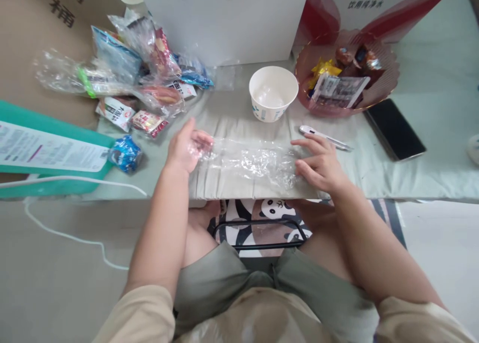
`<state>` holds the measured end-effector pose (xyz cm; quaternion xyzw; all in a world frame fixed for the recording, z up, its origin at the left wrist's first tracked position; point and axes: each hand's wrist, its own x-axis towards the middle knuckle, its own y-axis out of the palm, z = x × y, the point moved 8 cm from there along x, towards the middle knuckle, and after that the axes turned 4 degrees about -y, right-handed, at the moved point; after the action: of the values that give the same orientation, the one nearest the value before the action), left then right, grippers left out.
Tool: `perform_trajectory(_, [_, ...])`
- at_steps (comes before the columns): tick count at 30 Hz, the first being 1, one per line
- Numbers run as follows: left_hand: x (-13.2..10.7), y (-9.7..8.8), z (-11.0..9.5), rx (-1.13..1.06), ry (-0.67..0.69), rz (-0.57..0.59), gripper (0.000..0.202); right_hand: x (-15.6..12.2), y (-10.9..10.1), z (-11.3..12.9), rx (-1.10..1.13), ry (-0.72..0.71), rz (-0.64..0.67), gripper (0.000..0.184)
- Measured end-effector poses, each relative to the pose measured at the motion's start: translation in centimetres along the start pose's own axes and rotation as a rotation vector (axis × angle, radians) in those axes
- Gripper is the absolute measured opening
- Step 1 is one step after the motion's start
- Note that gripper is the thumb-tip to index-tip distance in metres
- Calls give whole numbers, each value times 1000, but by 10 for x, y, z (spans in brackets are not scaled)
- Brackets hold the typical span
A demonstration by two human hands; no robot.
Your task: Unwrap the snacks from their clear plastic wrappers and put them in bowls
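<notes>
A crumpled clear plastic bag (pixel 258 163) lies stretched sideways on the cloth-covered table in front of me. My left hand (pixel 189 146) has its fingers curled round the bag's bunched left end, with the thumb raised. At the opposite end, my right hand (pixel 318 161) is spread, its fingertips at the bag's right edge and nothing gripped. Just beyond the bag stands a white paper bowl (pixel 271 114), with some clear plastic visible inside. A white utility knife (pixel 325 137) rests behind my right hand.
Several packaged snacks (pixel 160 98) are heaped at the back left, near a blue wrapped item (pixel 126 154) and a green box (pixel 52 143). A pink bowl (pixel 391 78) of snacks and a black phone (pixel 395 129) are at right. A white cable (pixel 93 180) crosses the left edge.
</notes>
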<state>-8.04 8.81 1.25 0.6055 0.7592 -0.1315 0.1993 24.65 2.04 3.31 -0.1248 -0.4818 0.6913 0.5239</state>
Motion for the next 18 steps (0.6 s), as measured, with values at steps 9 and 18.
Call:
perform_trajectory(9, [-34, 27, 1, 214, 61, 495, 45, 48, -6, 19, 113, 25, -139, 50])
perform_trajectory(18, [-61, 47, -12, 187, 234, 854, 30, 64, 62, 65, 537, 42, 717, 61])
